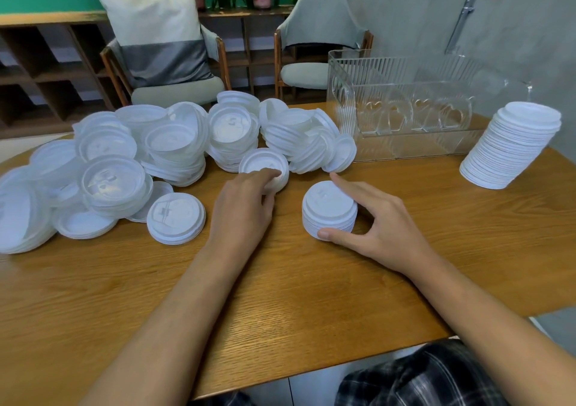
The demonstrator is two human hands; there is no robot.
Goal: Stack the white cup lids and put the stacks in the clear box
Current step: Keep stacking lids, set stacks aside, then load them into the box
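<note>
A big heap of loose white cup lids [131, 159] covers the left and middle of the wooden table [280, 296]. My left hand [241, 206] grips a single lid [260, 164] at the heap's near edge, fingers curled over its rim. My right hand [374, 218] holds a short stack of lids [328, 209] standing on the table, thumb at its base and forefinger by its top. A tall leaning stack of lids [511, 145] stands at the far right. The clear ribbed box [402, 106] sits behind, holding no lids.
One lid [176, 218] lies apart near the heap's front. Two chairs [318, 47] stand behind the table, one with a cushion [156, 34]. The table's near edge runs just above my lap.
</note>
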